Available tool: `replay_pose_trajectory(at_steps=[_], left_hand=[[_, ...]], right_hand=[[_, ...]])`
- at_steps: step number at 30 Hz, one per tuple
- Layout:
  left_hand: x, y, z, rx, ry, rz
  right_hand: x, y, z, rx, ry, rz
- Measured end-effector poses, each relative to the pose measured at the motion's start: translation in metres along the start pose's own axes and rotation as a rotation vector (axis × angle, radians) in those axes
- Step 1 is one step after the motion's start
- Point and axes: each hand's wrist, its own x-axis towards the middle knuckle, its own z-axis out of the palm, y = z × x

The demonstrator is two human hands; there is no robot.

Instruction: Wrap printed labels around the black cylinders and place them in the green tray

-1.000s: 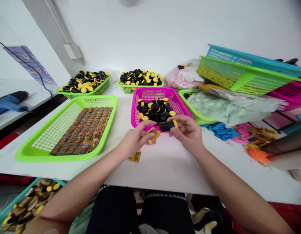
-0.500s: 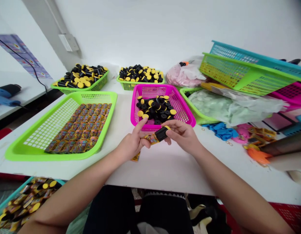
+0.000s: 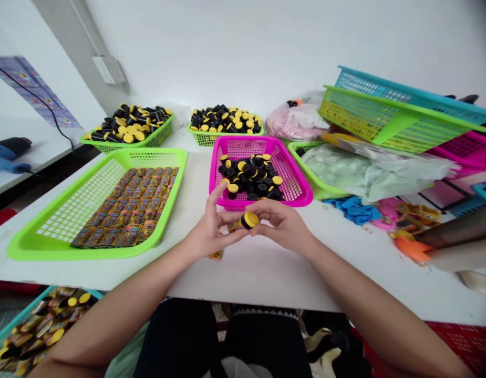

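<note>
Between my two hands is a small black cylinder with a yellow cap (image 3: pixel 249 220), its cap turned toward me and a printed wrapper showing around its body. My left hand (image 3: pixel 214 229) grips the wrapped side, index finger raised. The fingers of my right hand (image 3: pixel 280 224) pinch the cap end. Just beyond them stands a magenta basket (image 3: pixel 301 184) holding loose black cylinders, some yellow-capped. A flat printed piece (image 3: pixel 216 255) lies on the white table below my left hand.
A green basket (image 3: pixel 61 205) at left holds rows of wrapped cylinders. Two green baskets of capped cylinders (image 3: pixel 142 126) (image 3: pixel 227 119) stand behind. Stacked baskets (image 3: pixel 400 113), bags and blue pieces (image 3: pixel 355 210) are at right. A teal basket (image 3: pixel 20 315) sits below the table at left.
The cylinder has turned so its yellow cap faces me, and more of its body sits inside the wrapper. My hands have drawn closer together around it.
</note>
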Motion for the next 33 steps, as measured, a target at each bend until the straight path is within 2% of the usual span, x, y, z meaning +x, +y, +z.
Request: replay_pose_trajectory(at_steps=[2, 5, 7, 10, 13, 16, 18, 23, 25, 29, 33], left_hand=[[0.0, 0.002, 0.001, -0.102, 0.086, -0.054], [0.002, 0.006, -0.001, -0.203, 0.164, -0.121], [0.004, 0.008, -0.001, -0.251, 0.174, -0.146], [0.006, 0.007, 0.003, -0.316, 0.182, -0.174], [0.005, 0.008, 0.009, -0.357, 0.126, -0.245], [0.004, 0.016, 0.014, -0.347, -0.001, -0.397], [0.003, 0.021, 0.015, -0.338, -0.054, -0.44], [-0.003, 0.022, 0.009, -0.404, -0.16, -0.342], [-0.003, 0.02, 0.008, -0.377, -0.167, -0.312], [0.001, 0.024, 0.012, -0.185, -0.07, -0.232], [-0.009, 0.048, 0.012, 0.192, 0.146, -0.168]], right_hand=[[-0.002, 0.003, 0.004, -0.143, 0.073, -0.137], [-0.004, 0.004, 0.009, -0.448, 0.023, -0.319], [-0.005, 0.003, 0.014, -0.621, -0.004, -0.33], [-0.006, -0.003, 0.022, -0.791, 0.094, -0.384], [-0.008, -0.009, 0.029, -0.833, 0.13, -0.483], [-0.01, -0.014, 0.034, -0.82, 0.095, -0.501], [-0.011, -0.017, 0.038, -0.789, 0.08, -0.505], [-0.013, -0.019, 0.043, -0.665, 0.044, -0.537], [-0.013, -0.018, 0.042, -0.676, 0.034, -0.559], [-0.012, -0.013, 0.037, -0.826, 0.098, -0.634], [-0.009, -0.02, 0.029, -0.858, 0.112, -0.614]])
